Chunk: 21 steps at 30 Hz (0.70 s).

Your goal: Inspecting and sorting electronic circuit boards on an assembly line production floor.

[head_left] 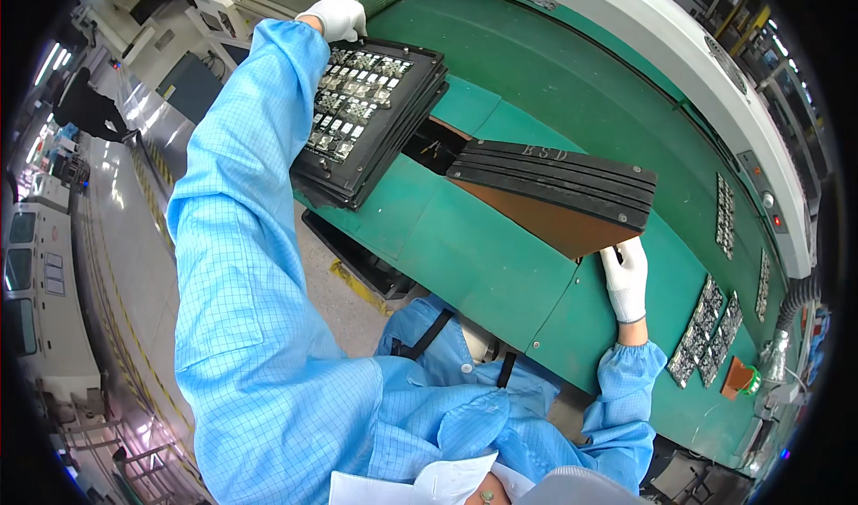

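Observation:
My left hand (336, 17), in a white glove, grips the far corner of the top black tray (393, 116) on a stack of trays; the top tray carries several small circuit boards (350, 103). My right hand (625, 277), also gloved, holds the near corner of a stack of black carrier plates (559, 179) with a brown underside (545, 219), tilted up off the green workbench (483, 264). Both sleeves are light blue.
Panels of circuit boards (710, 331) lie on the bench at the right, beside an orange-and-green tool (740, 378). A white machine housing (679, 49) with a red light curves along the far side. A grey floor with yellow striping (116, 308) lies at the left.

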{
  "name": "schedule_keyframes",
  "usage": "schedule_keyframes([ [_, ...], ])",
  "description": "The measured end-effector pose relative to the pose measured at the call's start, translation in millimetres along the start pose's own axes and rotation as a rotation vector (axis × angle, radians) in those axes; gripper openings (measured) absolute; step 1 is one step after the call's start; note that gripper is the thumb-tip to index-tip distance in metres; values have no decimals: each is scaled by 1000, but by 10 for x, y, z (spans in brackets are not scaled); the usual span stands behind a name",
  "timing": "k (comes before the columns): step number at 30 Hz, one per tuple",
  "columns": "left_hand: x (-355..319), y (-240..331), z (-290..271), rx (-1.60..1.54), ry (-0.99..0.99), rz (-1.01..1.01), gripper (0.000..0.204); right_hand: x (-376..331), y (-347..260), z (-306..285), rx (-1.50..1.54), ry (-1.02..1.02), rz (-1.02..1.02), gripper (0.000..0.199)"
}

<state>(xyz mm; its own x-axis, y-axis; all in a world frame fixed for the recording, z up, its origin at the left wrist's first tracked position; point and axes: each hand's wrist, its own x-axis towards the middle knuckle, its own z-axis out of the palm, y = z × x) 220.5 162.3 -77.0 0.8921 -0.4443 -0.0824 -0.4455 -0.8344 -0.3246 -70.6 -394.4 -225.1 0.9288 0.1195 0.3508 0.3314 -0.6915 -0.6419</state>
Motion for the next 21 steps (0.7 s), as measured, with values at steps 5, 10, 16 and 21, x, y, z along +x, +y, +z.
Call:
schedule_keyframes([
  [5,126,168,-62,-10,-122,37,42,23,-48,7,5,45,-111,14],
  [10,202,515,-168,-390,19,253,45,18,-51,-47,37,-16,-9,17],
  [16,206,692,-301,-211,-37,125,39,24,-16,-37,12,-45,-46,23],
  [21,47,749,-300,-232,115,155,33,19,12,-22,29,-67,-47,22],
])
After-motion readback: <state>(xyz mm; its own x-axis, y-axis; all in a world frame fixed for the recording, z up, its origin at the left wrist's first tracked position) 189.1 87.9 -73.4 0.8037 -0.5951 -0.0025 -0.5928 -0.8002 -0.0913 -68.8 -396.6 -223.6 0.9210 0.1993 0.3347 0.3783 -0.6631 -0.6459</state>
